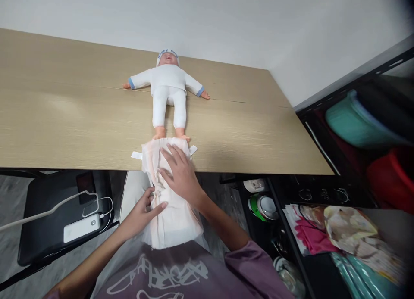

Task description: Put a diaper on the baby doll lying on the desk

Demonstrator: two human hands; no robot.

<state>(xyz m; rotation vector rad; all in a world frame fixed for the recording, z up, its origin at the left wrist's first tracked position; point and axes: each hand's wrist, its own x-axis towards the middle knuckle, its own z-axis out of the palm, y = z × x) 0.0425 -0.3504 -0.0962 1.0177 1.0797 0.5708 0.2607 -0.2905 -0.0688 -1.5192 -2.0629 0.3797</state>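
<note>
An unfolded white diaper (176,230) with pale pink ruffled edges stretches from the table's front edge down over my lap. Its two white tabs stick out sideways at the far end. My right hand (181,175) lies on its upper part, fingers spread. At its left edge is my left hand (142,215), thumb on the diaper and apart from the bent fingers, which touch the ruffle. Just beyond the far end, a baby doll (168,79) in white clothes and a cap lies on its back, arms outstretched, feet toward me.
The doll lies on a wooden table (71,118) set against a wall. On a black chair (45,204) at left sits a white power bank (82,228) with a cable. To the right, a dark shelf holds a green-labelled container (263,207), packaged items and a teal basin (359,124).
</note>
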